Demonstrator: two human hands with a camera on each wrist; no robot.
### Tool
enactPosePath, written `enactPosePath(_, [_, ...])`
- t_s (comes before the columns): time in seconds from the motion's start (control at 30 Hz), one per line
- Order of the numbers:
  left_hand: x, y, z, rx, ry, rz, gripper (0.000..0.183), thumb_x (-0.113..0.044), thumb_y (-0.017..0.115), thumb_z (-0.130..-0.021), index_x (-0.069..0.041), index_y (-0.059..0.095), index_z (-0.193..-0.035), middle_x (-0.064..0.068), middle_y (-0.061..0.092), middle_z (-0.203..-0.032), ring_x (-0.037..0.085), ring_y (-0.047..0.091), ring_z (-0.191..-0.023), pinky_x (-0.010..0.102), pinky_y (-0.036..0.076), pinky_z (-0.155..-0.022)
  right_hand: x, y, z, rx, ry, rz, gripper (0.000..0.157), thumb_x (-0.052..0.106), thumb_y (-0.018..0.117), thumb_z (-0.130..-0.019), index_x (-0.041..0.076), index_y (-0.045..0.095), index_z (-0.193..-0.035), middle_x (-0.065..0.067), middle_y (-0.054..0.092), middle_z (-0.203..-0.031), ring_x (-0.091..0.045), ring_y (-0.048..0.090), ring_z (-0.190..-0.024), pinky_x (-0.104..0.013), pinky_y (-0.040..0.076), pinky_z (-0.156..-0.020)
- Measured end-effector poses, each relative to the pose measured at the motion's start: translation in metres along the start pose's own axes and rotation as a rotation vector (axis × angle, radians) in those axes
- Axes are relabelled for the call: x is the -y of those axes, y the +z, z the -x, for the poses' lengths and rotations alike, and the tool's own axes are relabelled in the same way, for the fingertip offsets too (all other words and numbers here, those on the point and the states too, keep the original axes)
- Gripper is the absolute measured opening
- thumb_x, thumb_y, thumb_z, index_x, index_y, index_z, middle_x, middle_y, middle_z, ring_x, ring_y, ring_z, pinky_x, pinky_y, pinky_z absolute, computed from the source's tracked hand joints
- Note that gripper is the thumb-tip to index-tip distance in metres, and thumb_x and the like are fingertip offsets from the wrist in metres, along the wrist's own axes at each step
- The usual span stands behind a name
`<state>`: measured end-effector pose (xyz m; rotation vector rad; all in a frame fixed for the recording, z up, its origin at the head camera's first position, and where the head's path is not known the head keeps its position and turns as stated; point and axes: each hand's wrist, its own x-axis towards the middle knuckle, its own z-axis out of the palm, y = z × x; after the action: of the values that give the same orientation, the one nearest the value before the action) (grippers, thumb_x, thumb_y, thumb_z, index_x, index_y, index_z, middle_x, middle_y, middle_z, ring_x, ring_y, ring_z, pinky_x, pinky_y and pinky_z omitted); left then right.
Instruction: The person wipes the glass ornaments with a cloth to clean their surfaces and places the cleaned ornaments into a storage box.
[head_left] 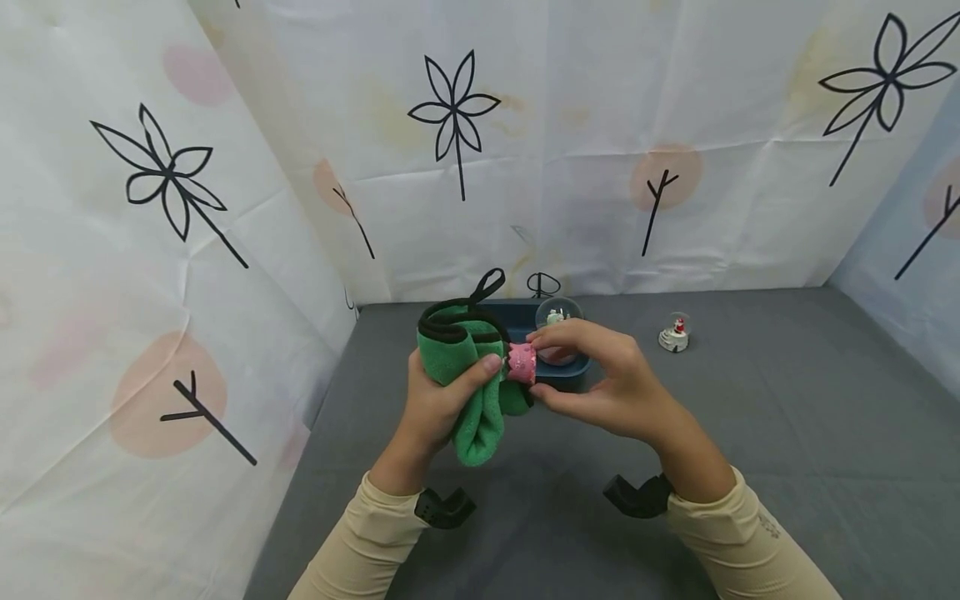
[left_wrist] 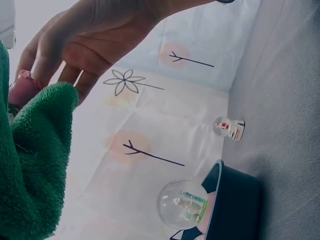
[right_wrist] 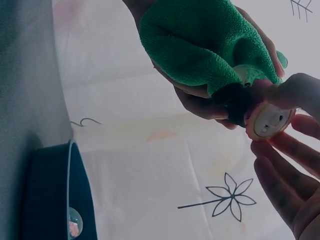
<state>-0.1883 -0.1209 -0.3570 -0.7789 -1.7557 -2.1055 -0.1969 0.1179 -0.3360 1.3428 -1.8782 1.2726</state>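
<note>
My left hand (head_left: 429,407) grips a folded green cloth (head_left: 478,429) with black edging and a black loop at its top. Against the cloth is a small snow globe with a pink base (head_left: 522,364). Thumb and fingers of my right hand (head_left: 618,379) pinch that base from the right. Seen from the right wrist, the base's pale round underside (right_wrist: 272,121) faces outward, and a bit of the clear dome (right_wrist: 245,74) shows between folds of the cloth. The cloth hides most of the dome.
Behind the hands stands a dark blue bin (head_left: 513,312), with a larger snow globe (left_wrist: 184,205) rising above its rim. Farther right on the grey table (head_left: 787,400) sits a small snow globe with a white base (head_left: 674,336). Patterned white curtains (head_left: 570,183) hang behind and at the sides.
</note>
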Motion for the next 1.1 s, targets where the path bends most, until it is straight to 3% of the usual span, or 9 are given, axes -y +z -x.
enactPosePath(0.1, [0.0000, -0.0001, 0.0006, 0.014, -0.006, 0.005, 0.038, -0.010, 0.082, -0.092, 0.009, 0.065, -0.119, 0.001, 0.076, -0.103, 0.014, 0.075, -0.092, 0.033, 0.067, -0.082, 0.0008, 0.0001, 0.0006, 0.001, 0.043, 0.030, 0.040, 0.012, 0.088, -0.087, 0.002, 0.072, -0.123, -0.011, 0.075, -0.114, -0.014, 0.071, -0.093, -0.022, 0.062, -0.085])
enactPosePath(0.23, [-0.0001, -0.0001, 0.0007, 0.026, 0.000, 0.004, 0.037, -0.009, 0.082, -0.091, 0.008, 0.065, -0.119, 0.002, 0.076, -0.102, 0.014, 0.075, -0.090, 0.033, 0.067, -0.082, 0.0033, 0.0010, 0.0021, 0.024, 0.137, 0.043, 0.046, -0.002, 0.086, -0.082, 0.003, 0.070, -0.124, -0.009, 0.076, -0.110, -0.016, 0.073, -0.089, -0.024, 0.063, -0.082])
enactPosePath(0.37, [0.0001, 0.0000, 0.0004, 0.029, 0.008, 0.000, 0.036, -0.009, 0.082, -0.091, 0.008, 0.066, -0.119, 0.002, 0.076, -0.102, 0.014, 0.075, -0.090, 0.033, 0.067, -0.082, 0.0044, 0.0023, 0.0024, 0.038, 0.186, 0.050, 0.046, -0.008, 0.080, -0.084, 0.003, 0.068, -0.127, -0.007, 0.075, -0.108, -0.015, 0.075, -0.087, -0.029, 0.065, -0.079])
enactPosePath(0.6, [0.0012, -0.0009, -0.0005, 0.010, 0.038, -0.001, 0.033, -0.008, 0.082, -0.092, 0.009, 0.067, -0.116, 0.002, 0.076, -0.101, 0.014, 0.074, -0.089, 0.033, 0.067, -0.080, 0.0043, 0.0024, 0.0016, 0.046, 0.174, 0.029, 0.058, -0.006, 0.089, -0.078, 0.001, 0.065, -0.131, -0.012, 0.073, -0.124, -0.021, 0.076, -0.102, -0.030, 0.066, -0.089])
enactPosePath(0.77, [0.0000, -0.0011, -0.0004, 0.017, 0.040, 0.010, 0.033, -0.009, 0.081, -0.093, 0.010, 0.067, -0.116, 0.002, 0.076, -0.102, 0.014, 0.075, -0.090, 0.032, 0.067, -0.080, 0.0040, 0.0032, 0.0002, 0.051, 0.124, 0.002, 0.062, -0.007, 0.092, -0.074, 0.000, 0.065, -0.130, -0.013, 0.069, -0.126, -0.018, 0.071, -0.113, -0.031, 0.065, -0.093])
enactPosePath(0.9, [-0.0011, -0.0008, 0.0000, 0.023, 0.026, 0.023, 0.035, -0.009, 0.081, -0.093, 0.010, 0.066, -0.118, 0.002, 0.076, -0.103, 0.014, 0.075, -0.090, 0.033, 0.067, -0.080, 0.0034, 0.0038, 0.0006, 0.042, 0.099, 0.001, 0.056, -0.004, 0.091, -0.078, 0.000, 0.066, -0.128, -0.013, 0.070, -0.122, -0.017, 0.071, -0.110, -0.033, 0.066, -0.092])
enactPosePath(1.1, [-0.0015, -0.0006, 0.0010, 0.050, 0.011, -0.004, 0.041, -0.011, 0.084, -0.090, 0.007, 0.065, -0.122, 0.002, 0.076, -0.105, 0.015, 0.075, -0.092, 0.033, 0.067, -0.084, 0.0018, 0.0028, 0.0035, 0.025, 0.141, 0.051, 0.049, -0.002, 0.085, -0.084, -0.001, 0.068, -0.129, -0.011, 0.077, -0.114, -0.017, 0.076, -0.095, -0.027, 0.065, -0.086])
